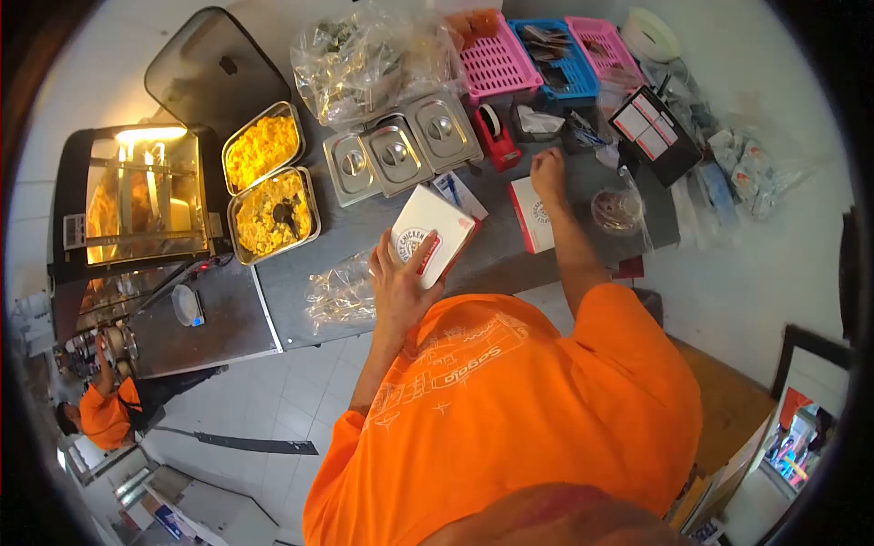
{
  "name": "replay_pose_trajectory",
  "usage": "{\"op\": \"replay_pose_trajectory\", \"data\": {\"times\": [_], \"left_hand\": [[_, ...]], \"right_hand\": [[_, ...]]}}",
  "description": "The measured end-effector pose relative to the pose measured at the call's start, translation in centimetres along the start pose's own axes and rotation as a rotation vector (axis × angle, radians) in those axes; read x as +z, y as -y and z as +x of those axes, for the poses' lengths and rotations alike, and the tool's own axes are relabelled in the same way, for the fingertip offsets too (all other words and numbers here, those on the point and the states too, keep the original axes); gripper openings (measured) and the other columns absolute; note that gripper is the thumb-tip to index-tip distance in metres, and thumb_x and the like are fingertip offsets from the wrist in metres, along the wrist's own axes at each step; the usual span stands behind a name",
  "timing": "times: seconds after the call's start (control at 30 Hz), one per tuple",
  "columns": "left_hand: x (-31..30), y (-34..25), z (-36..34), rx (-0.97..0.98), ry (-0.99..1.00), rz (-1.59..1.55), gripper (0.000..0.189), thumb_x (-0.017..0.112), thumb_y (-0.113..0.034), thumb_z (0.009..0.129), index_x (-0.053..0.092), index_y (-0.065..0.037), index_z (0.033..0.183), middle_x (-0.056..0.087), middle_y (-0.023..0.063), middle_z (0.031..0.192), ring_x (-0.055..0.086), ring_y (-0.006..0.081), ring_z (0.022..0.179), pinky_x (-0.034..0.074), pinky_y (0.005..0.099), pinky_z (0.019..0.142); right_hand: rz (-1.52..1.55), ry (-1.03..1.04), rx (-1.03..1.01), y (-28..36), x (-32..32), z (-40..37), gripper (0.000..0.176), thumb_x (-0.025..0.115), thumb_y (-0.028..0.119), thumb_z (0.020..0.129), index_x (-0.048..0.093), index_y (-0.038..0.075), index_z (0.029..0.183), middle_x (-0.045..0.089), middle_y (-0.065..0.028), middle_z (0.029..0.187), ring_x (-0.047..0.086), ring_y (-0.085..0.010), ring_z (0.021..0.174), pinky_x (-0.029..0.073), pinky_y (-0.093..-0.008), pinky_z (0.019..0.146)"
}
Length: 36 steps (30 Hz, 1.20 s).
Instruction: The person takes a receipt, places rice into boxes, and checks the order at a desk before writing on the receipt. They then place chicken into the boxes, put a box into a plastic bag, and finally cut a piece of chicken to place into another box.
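Note:
My left hand (401, 287) is closed around a white and red chicken box (442, 218), which is tilted above the dark counter. Its thumb and fingers press on the printed faces. A second, similar box (531, 211) lies on the counter to the right, partly hidden under my right forearm. My right hand (548, 176) is held above the far edge of that box with its fingers curled together. Whatever may be inside those fingers is too small to make out. Behind this hand sit a red tape dispenser (496, 136) and a small holder of white tissues (539, 120).
Lidded steel pans (398, 153) and trays of yellow food (264, 150) stand at the left, near a lit glass warmer (146, 200). Clear plastic bags (341, 291) lie close to my left arm. Pink (499, 59) and blue baskets (555, 59) line the back. A co-worker (109, 414) stands far left.

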State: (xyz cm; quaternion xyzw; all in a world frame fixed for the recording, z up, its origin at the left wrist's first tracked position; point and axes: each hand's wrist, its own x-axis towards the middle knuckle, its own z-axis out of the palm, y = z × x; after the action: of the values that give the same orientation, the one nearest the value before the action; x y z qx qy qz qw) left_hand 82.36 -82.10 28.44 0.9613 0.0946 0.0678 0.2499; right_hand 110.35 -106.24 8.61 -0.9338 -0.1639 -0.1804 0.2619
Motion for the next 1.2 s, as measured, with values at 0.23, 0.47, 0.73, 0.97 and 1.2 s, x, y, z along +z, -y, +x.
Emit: {"op": "replay_pose_trajectory", "data": {"times": [0.23,0.47,0.73,0.97,1.2], "left_hand": [[1.5,-4.3,3.9,-0.063,-0.123,0.218,0.074,0.077,-0.023,0.059,0.053,-0.041,0.127,0.027,0.0201,0.14,0.03,0.0411,0.122,0.037,0.0598,0.084],[4.6,-5.7,6.1,-0.001,0.054,-0.1,0.077,0.08,-0.03,0.059,0.052,-0.036,0.13,0.03,0.0196,0.139,0.029,0.0426,0.123,0.033,0.0586,0.091],[19.9,-8.9,6.2,-0.149,0.35,-0.669,0.094,0.079,-0.051,0.06,0.04,-0.016,0.139,0.031,0.0284,0.135,0.02,0.0434,0.129,0.018,0.0521,0.106],[29.5,-7.1,8.7,-0.532,0.338,-1.201,0.081,0.072,-0.038,0.075,0.029,-0.008,0.137,0.048,0.021,0.122,0.051,0.03,0.108,0.044,0.0433,0.089],[25.3,-3.4,4.3,-0.403,0.584,-1.618,0.063,0.065,-0.028,0.086,0.034,-0.004,0.135,0.054,0.0148,0.122,0.056,0.0239,0.111,0.047,0.0375,0.091]], "right_hand": [[1.21,0.735,0.536,15.7,-16.0,-2.5,0.016,0.065,0.016,0.085,0.064,0.001,0.079,0.055,-0.0024,0.06,0.054,-0.0104,0.046,0.04,-0.0229,0.042],[0.956,0.604,0.618,14.0,-14.8,-6.9,0.025,0.073,0.024,0.08,0.067,-0.001,0.08,0.058,-0.0028,0.057,0.052,-0.0079,0.042,0.039,-0.0212,0.04],[0.718,0.264,0.583,3.1,-13.5,-8.5,0.04,0.057,0.03,0.091,0.056,-0.001,0.116,0.062,-0.0135,0.101,0.059,-0.0181,0.092,0.048,-0.0309,0.075],[0.459,0.734,0.97,-0.8,-11.1,-5.3,0.077,0.056,0.066,0.076,0.05,0.009,0.129,0.059,-0.0111,0.117,0.055,-0.0281,0.107,0.042,-0.0438,0.088],[1.025,0.621,1.159,2.3,-11.4,-14.3,0.056,0.062,0.046,0.081,0.055,0.007,0.121,0.061,-0.0055,0.11,0.06,-0.0175,0.097,0.046,-0.0331,0.086]]}}
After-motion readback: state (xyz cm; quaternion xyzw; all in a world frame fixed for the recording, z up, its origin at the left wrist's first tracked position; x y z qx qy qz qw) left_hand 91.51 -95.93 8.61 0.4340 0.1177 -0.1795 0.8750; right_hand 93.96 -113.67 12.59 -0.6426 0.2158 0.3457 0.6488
